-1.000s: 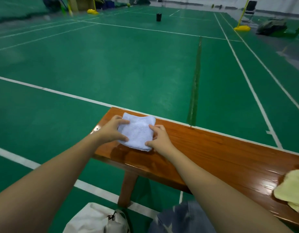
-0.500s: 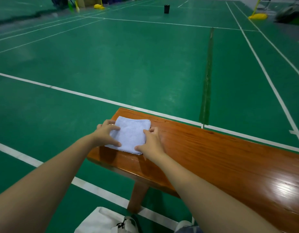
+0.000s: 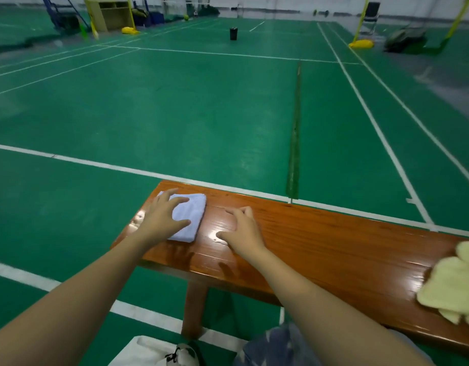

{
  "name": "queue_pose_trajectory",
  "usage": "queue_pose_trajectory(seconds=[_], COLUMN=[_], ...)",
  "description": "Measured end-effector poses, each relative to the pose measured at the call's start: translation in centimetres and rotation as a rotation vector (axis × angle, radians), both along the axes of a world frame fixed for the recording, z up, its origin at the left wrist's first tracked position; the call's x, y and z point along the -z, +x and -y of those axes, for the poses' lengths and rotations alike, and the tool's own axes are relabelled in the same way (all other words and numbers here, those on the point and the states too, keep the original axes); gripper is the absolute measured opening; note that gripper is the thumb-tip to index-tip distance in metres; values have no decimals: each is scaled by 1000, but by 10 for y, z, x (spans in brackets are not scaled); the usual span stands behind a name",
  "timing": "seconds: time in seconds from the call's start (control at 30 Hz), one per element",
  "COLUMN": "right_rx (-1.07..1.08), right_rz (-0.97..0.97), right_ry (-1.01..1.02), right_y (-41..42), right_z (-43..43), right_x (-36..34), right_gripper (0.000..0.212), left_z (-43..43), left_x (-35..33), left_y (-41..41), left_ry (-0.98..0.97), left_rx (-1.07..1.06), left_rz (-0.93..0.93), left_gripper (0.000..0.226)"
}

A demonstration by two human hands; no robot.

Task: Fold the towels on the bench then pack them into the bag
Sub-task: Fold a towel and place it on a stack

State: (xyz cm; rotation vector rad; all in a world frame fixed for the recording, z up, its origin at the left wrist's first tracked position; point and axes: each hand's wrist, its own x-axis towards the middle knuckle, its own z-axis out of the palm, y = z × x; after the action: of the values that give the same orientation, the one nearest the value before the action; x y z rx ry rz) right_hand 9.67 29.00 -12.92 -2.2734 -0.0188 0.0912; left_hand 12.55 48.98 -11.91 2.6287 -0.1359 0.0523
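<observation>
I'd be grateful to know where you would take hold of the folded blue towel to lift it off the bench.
Probably its right-hand long edge, approached from the right by the right hand. The folded blue towel lies flat on the bench, the left hand covers its left part, and that edge is bare, letting a pinch catch every layer.

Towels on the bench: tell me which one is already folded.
The pale blue towel at the bench's left end, under the left hand, is folded into a flat rectangle; the yellow towel at the right edge lies crumpled and unfolded.
</observation>
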Motion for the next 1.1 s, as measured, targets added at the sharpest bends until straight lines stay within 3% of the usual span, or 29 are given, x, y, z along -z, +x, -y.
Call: queue_pose_trajectory(seconds=[0.1,0.57,0.87,1.1], right_rx=[30,332,639,654], right_rz=[36,190,79,80], right_ry=[-18,-249,-483,-528], right_y=[-27,-124,-198,-215], right_z=[43,273,410,443], right_x=[-13,-58,-34,-10], right_gripper=[60,58,62,58], left_z=[45,301,450,510], left_x=[-12,-50,-22,-3], left_y=[-13,-74,-124,-135], left_ry=[-61,-154,-187,-250], left_rx=[40,432,665,661], left_rz=[90,51,-156,-303], left_gripper=[53,58,72,83])
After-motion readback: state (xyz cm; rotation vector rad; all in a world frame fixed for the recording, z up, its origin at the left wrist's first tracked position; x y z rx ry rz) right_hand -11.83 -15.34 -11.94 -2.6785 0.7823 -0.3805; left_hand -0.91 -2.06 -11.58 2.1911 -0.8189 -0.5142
